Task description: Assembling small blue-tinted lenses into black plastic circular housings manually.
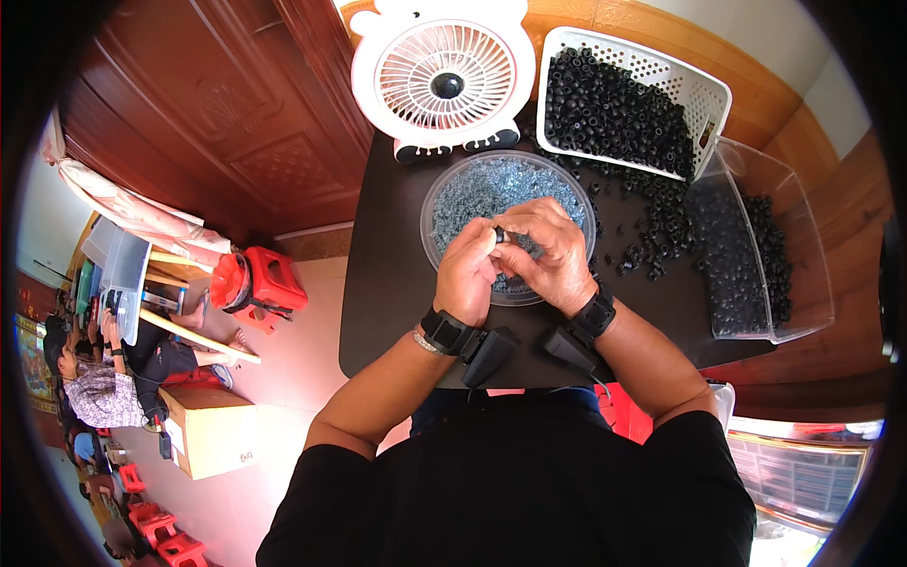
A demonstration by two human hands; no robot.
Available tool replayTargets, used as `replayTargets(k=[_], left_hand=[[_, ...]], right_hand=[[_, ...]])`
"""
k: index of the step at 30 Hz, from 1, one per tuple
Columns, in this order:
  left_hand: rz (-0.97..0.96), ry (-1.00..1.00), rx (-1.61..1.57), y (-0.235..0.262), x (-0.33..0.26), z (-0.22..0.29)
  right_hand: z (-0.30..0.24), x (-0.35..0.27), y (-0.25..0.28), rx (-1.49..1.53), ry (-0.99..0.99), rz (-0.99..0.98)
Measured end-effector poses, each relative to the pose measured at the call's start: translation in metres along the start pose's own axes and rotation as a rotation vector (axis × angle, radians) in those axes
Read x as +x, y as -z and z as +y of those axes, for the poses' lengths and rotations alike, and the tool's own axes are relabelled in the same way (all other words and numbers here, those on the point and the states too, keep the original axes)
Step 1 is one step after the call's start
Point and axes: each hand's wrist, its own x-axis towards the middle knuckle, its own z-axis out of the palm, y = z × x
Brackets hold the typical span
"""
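Note:
My left hand (465, 274) and my right hand (553, 253) meet above a round clear bowl (425, 227). Between the fingertips of my left hand is a small black plastic piece (500, 234), and the right fingers pinch close against it. Whether the right fingertips hold a second, smaller piece is hidden. Many tiny clear bluish pieces (472, 194) fill the bowl under the hands. Each wrist wears a black strap, with a dark wedge-shaped device near the left wrist (490, 356) and another near the right (570, 350).
At the back of the dark table (387, 293) stands a white animal-shaped fan (447, 87). A white basket (709, 90) and a clear bin (803, 312) hold black pieces; more lie loose (652, 227). Off left are red stools (274, 279), a carton (213, 430) and a seated person (104, 397).

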Motion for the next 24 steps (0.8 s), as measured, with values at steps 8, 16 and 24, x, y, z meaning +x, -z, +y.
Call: replayTargets(k=[8, 16, 24], left_hand=[[0.013, 0.021, 0.05, -0.004, 0.002, 0.002], [0.098, 0.037, 0.077, -0.009, 0.003, 0.003], [0.056, 0.179, 0.317, -0.002, 0.003, 0.007]], right_hand=[[0.004, -0.005, -0.004, 0.286, -0.229, 0.035], [-0.008, 0.006, 0.01, -0.207, -0.025, -0.047], [-0.003, 0.006, 0.019, -0.364, 0.102, -0.176]])
